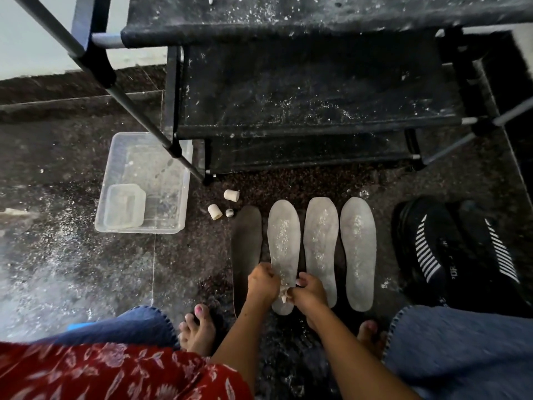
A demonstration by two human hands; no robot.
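Several shoe insoles lie side by side on the dark floor: a dark one (247,241) at the left and three grey ones dusted with white powder (284,241), (321,243), (359,249). My left hand (263,281) and my right hand (310,288) meet over the heel of the second insole. Both hands have curled fingers and pinch a small pale scrap (285,294) between them. What the scrap is cannot be made out.
A clear plastic tub (173,194) holding a smaller container (125,206) stands at the left. Two small white caps (231,195), (215,212) lie beside it. A black shoe rack (302,111) stands behind. Black striped shoes (461,255) sit at the right. My bare feet (199,330) rest below.
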